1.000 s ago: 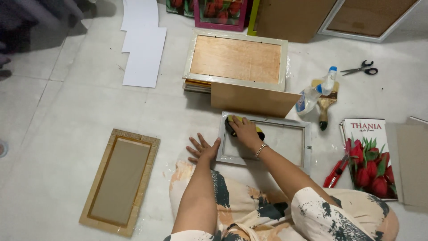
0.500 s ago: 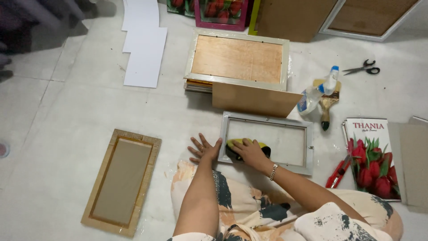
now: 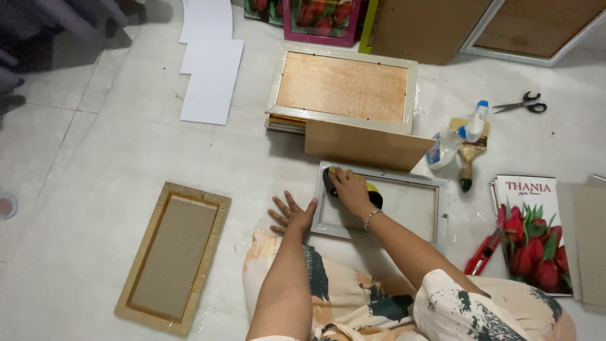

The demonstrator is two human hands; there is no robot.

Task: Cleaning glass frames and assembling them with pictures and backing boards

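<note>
- Two hands work on a white picture frame (image 3: pixel 379 205) that lies flat on the tiled floor (image 3: pixel 95 158), just in front of the person's knees.
- Right hand (image 3: pixel 348 189) is curled around a yellow sponge with a dark underside (image 3: pixel 369 192), pressing it onto the glass near the frame's upper left corner.
- Left hand (image 3: pixel 291 213) lies flat with fingers spread, palm on the floor and fingertips against the frame's left edge, bracing it.
- To do this wiping well, as I judge it: keep the bracing hand firm so the frame cannot skid on the smooth tile, and press evenly rather than hard, since the pane is thin.
- Straight overlapping strokes from one short side to the other should cover the pane; the corners under the rim likely need the sponge's edge.
- A spray bottle with a blue cap (image 3: pixel 456 136) lies just beyond the frame's right end, beside a paintbrush (image 3: pixel 468 158), within easy reach.
- Behind the frame a loose brown board (image 3: pixel 363 145) leans at a stack of frames topped by a wood-backed one (image 3: pixel 344 85); the wiping arm should stay clear of the board.
- Well apart lie a tan frame (image 3: pixel 173 256) at the left, white sheets (image 3: pixel 211 69), scissors (image 3: pixel 521 104), a red cutter (image 3: pixel 483 252) and a flower print (image 3: pixel 533 233).
</note>
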